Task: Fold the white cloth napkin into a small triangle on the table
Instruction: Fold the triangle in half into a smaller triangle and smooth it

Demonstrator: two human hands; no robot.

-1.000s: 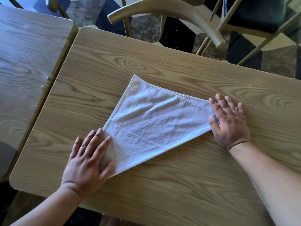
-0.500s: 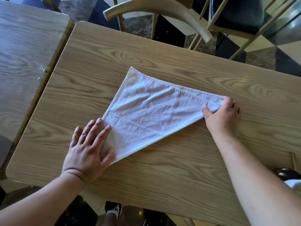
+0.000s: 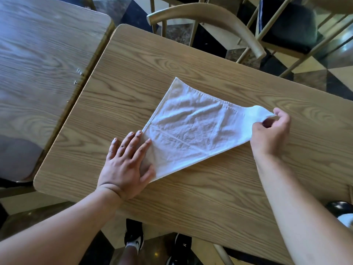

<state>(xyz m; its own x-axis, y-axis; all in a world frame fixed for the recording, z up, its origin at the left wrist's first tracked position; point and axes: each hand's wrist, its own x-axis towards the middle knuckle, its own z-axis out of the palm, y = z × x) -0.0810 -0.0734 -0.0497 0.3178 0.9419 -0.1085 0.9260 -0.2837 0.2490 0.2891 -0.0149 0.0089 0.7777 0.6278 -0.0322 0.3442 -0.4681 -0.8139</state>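
Observation:
The white cloth napkin (image 3: pixel 191 129) lies on the wooden table (image 3: pixel 210 197) as a large wrinkled triangle, one point toward the far side. My left hand (image 3: pixel 127 165) rests flat with fingers spread on the napkin's near-left corner, pressing it down. My right hand (image 3: pixel 271 132) pinches the napkin's right corner between thumb and fingers and holds that tip lifted a little off the table, curled toward the left.
A second wooden table (image 3: pixel 44 60) stands close on the left with a narrow gap between. Wooden chairs (image 3: pixel 210 14) stand beyond the far edge on a checkered floor. Feet in black shoes (image 3: pixel 134 234) show below the near edge.
My right hand went from lying flat on the right corner to pinching it and lifting it off the table. My left hand stayed pressed on the left corner.

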